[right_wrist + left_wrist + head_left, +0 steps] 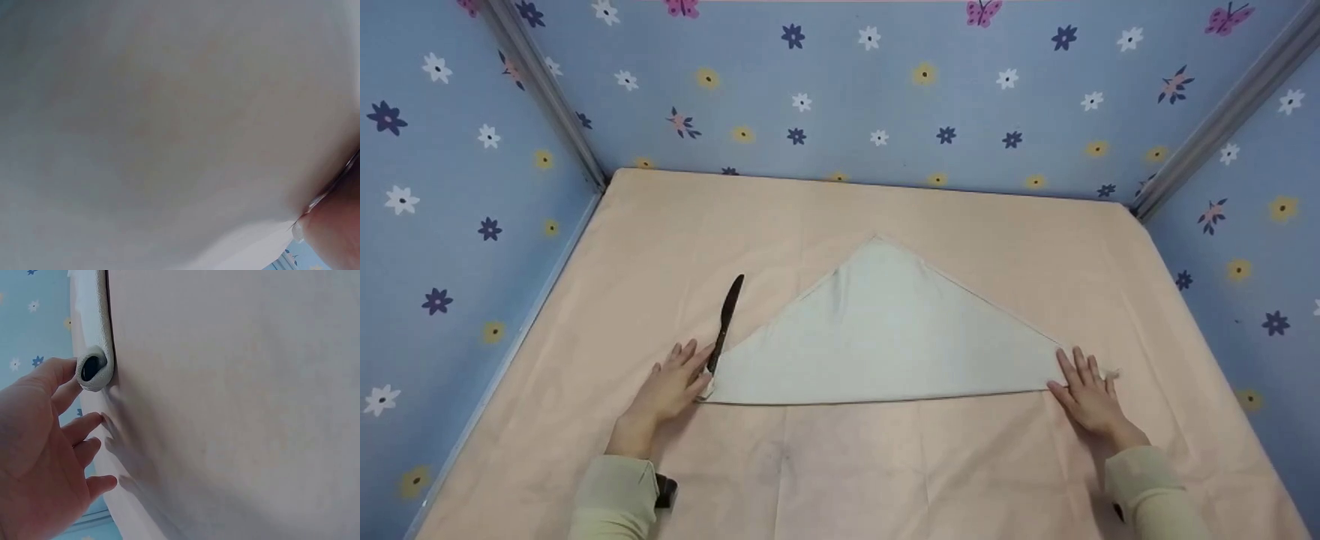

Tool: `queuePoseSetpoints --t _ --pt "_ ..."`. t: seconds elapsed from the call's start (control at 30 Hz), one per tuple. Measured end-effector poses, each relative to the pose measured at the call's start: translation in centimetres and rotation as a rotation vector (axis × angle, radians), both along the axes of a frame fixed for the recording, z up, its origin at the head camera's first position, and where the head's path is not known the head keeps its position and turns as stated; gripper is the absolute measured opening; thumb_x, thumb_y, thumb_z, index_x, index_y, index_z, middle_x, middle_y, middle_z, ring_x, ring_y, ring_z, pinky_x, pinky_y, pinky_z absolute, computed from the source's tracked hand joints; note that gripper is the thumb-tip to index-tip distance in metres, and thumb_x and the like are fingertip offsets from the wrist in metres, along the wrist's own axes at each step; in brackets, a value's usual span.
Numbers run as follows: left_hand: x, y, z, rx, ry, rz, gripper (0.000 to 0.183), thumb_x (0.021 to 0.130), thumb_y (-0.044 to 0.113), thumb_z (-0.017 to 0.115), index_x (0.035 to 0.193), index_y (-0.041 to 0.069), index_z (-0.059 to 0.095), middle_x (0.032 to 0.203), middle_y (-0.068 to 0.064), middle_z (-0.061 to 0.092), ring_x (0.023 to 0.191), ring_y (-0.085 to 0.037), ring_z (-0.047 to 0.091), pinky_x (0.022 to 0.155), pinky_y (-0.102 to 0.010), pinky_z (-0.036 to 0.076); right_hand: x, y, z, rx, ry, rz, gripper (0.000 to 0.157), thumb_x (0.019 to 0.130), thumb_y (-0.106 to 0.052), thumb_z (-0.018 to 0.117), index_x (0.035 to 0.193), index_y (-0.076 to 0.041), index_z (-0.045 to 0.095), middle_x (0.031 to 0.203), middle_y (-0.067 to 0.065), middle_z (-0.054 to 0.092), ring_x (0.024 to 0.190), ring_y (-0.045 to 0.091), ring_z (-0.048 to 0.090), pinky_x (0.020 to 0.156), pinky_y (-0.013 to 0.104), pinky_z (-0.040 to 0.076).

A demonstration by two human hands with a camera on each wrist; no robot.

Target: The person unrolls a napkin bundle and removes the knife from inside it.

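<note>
A pale, folded cloth (pixel 892 330) lies in a triangle, its apex pointing away from me. Along its left side is a dark knife (pixel 731 300), blade pointing to the far side. The cloth's left corner curls round the knife's near end; in the left wrist view this cloth roll (pixel 107 320) shows a dark core. My left hand (pixel 669 390) touches that roll from the left with thumb and finger, other fingers loosely spread. Over the right corner, my right hand (pixel 1089 394) rests with fingers extended. Only part of the right hand (pixel 334 230) shows in the right wrist view.
A peach cover (pixel 997 465) spreads under everything, with light creases. Blue flowered panels (pixel 840 97) stand at the back and both sides. Grey posts (pixel 544 90) rise at the back corners.
</note>
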State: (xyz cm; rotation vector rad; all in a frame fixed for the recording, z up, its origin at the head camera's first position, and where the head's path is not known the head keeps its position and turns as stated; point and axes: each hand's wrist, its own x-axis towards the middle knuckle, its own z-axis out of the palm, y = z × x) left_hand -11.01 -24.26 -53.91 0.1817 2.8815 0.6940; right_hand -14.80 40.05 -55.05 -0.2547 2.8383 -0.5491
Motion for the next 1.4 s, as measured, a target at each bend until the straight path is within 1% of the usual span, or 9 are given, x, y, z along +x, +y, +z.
queuePoseSetpoints --t 0.17,0.4,0.53,0.7,1.03,1.2,1.4 --pt "0.2 0.0 -0.1 0.000 0.022 0.007 0.048 0.093 0.023 0.044 0.136 0.005 0.034 0.139 -0.024 0.026 0.127 -0.044 0.017 0.095 -0.063 0.015 0.0 0.0 0.0 0.001 0.000 0.001 0.066 0.095 -0.039 0.033 0.142 -0.002 0.005 0.143 0.026 -0.007 0.128 0.044 -0.012 0.093 0.061 -0.013" --pt "0.4 0.3 0.0 0.006 0.092 0.009 0.050 0.092 0.026 0.046 0.135 0.003 0.035 0.138 -0.024 0.028 0.126 -0.044 0.020 0.094 -0.062 0.019 0.1 0.0 -0.1 -0.002 0.004 0.005 0.066 0.095 -0.039 0.033 0.142 -0.003 0.005 0.143 0.025 -0.008 0.128 0.043 -0.012 0.093 0.061 -0.013" --pt "0.5 0.7 0.0 -0.004 0.113 0.017 0.052 0.091 0.027 0.050 0.135 0.002 0.035 0.138 -0.023 0.028 0.125 -0.044 0.021 0.093 -0.062 0.021 0.1 0.1 -0.2 0.002 0.004 0.006 0.066 0.095 -0.039 0.033 0.142 -0.002 0.004 0.143 0.025 -0.008 0.128 0.043 -0.013 0.093 0.061 -0.014" --pt "0.4 1.0 -0.3 -0.008 0.109 0.009 0.058 0.089 0.031 0.052 0.136 0.003 0.033 0.140 -0.021 0.025 0.126 -0.043 0.019 0.092 -0.063 0.021 0.1 0.1 -0.2 0.006 0.011 0.005 0.066 0.095 -0.039 0.033 0.142 -0.002 0.005 0.143 0.025 -0.008 0.128 0.043 -0.012 0.093 0.061 -0.013" --pt "0.1 1.1 -0.7 -0.017 0.067 -0.003 0.067 0.086 0.037 0.055 0.139 0.006 0.028 0.143 -0.019 0.019 0.128 -0.042 0.014 0.092 -0.065 0.016 0.0 0.1 -0.3 0.010 0.022 0.008 0.066 0.095 -0.038 0.034 0.141 -0.001 0.006 0.143 0.026 -0.006 0.128 0.044 -0.011 0.093 0.062 -0.012" --pt "-0.1 1.2 -0.9 -0.028 0.063 -0.022 0.067 0.085 0.037 0.056 0.139 0.009 0.029 0.143 -0.021 0.019 0.128 -0.042 0.014 0.092 -0.066 0.014 0.1 0.1 -0.2 0.013 0.015 0.008 0.066 0.095 -0.039 0.034 0.141 -0.001 0.005 0.143 0.026 -0.007 0.128 0.044 -0.011 0.093 0.062 -0.013" --pt "-0.1 1.1 -1.1 -0.016 0.065 -0.038 0.064 0.086 0.038 0.055 0.139 0.014 0.031 0.142 -0.023 0.018 0.129 -0.041 0.014 0.092 -0.067 0.013 0.1 0.1 -0.1 -0.007 0.012 0.011 0.065 0.095 -0.037 0.035 0.141 -0.001 0.006 0.143 0.027 -0.007 0.128 0.045 -0.012 0.093 0.062 -0.013"
